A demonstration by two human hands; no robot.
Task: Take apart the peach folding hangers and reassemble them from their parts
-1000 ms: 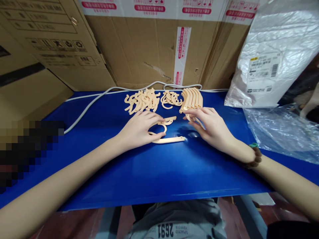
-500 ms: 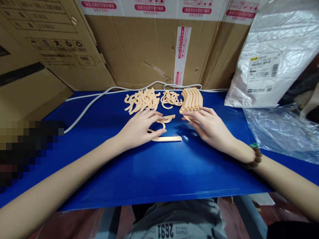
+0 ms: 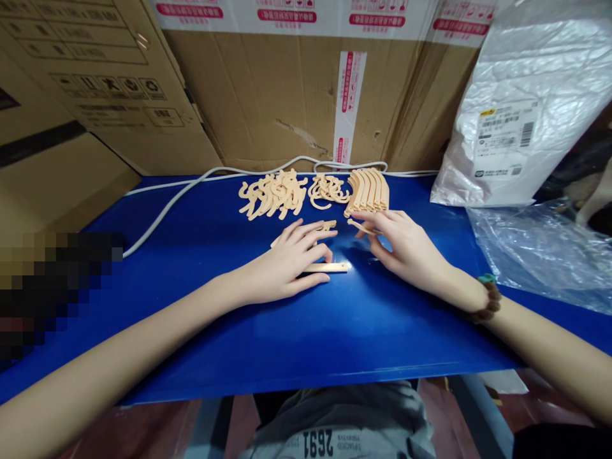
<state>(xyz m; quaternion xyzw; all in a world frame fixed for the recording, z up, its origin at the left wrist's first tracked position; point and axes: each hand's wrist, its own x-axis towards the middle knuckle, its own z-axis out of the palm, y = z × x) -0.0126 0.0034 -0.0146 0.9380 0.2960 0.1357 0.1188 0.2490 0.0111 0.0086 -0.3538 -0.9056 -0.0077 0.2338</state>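
My left hand (image 3: 291, 258) lies flat on the blue table top (image 3: 296, 331), fingers spread over a peach plastic hook piece; a straight peach bar (image 3: 329, 268) sticks out from under it to the right. My right hand (image 3: 404, 245) holds a thin peach strip (image 3: 359, 226) between thumb and fingers, just in front of a neat stack of curved peach pieces (image 3: 368, 190). A loose pile of peach hooks (image 3: 272, 193) and a smaller cluster of hooks (image 3: 327, 189) lie behind my left hand.
Cardboard boxes (image 3: 287, 89) wall off the back and left. A white cable (image 3: 191, 185) runs along the table's far edge. A white plastic bag (image 3: 521, 108) and clear plastic film (image 3: 540, 255) sit at the right. A pixelated dark patch (image 3: 52, 287) covers the left.
My left hand slid right and forward, flattening over the hook piece it was curled round. My right hand lifted a thin strip up beside the stack.
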